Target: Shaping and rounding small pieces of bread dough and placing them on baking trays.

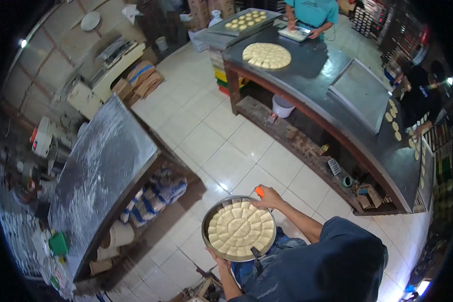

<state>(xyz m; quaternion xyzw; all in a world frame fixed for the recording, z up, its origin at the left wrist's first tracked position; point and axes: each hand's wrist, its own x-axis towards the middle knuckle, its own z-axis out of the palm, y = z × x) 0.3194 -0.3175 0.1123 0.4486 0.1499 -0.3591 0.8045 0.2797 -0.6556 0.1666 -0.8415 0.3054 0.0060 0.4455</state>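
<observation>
The pan [206, 221] is held up in front of the body, near the apron, above the tiled floor [226, 166] and between two worktops. Pale dough [243, 226] fills it, scored into blocks round a middle disc. The left hand [218, 258] cups the pan's near left side, its fingers partly hidden below. The right hand [270, 198] is curled round an orange handle [259, 191] at the far right rim; I cannot tell whether its fingers also grip the rim, nor what the handle belongs to.

To hold this well, I would keep the pan level, let the left palm take the weight from underneath, and keep the right fingertips and the tool off the soft dough. A dark strip [255, 251] crosses the near rim and seems best kept off the dough.

On the left, the floury worktop [103, 151] points its far right corner into the lane, with a shelf corner jutting out lower down. On the right, the dark worktop [307, 73] runs slantwise, and its near end calls for a wide turn. The floor stretches between them toward the far left corner of the dark worktop, where a dough round [267, 55] sits close to the edge.
</observation>
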